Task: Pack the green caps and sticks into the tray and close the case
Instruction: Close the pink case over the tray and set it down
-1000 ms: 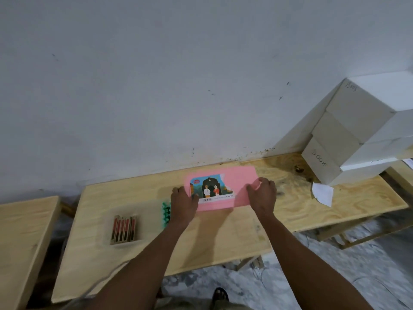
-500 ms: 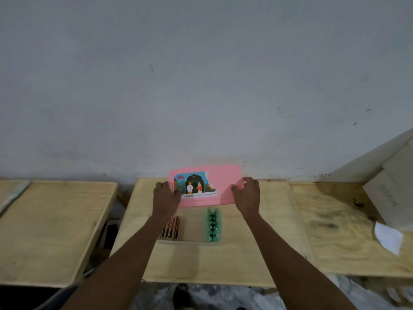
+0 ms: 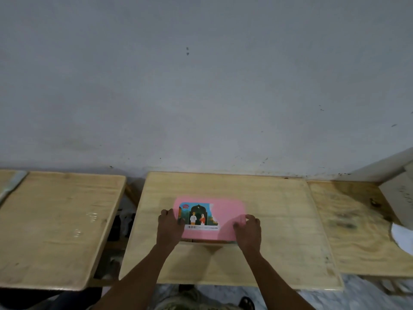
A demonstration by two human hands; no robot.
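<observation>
A pink case lid (image 3: 225,215) with a picture sticker lies nearly flat over the tray on the middle wooden table (image 3: 279,231). My left hand (image 3: 168,229) grips the lid's left edge and my right hand (image 3: 248,231) grips its right front edge. A thin strip of the tray (image 3: 207,242) shows under the lid's front edge. The green caps and the sticks are hidden beneath the lid.
A second wooden table (image 3: 58,227) stands to the left across a narrow gap. A third table (image 3: 362,229) adjoins on the right, with white boxes (image 3: 400,193) and a white paper scrap (image 3: 402,238) at its far end. The grey wall rises behind.
The pink lid has come down from a raised, tilted position onto the tray, covering the green caps and sticks that showed before. Both hands moved down with it.
</observation>
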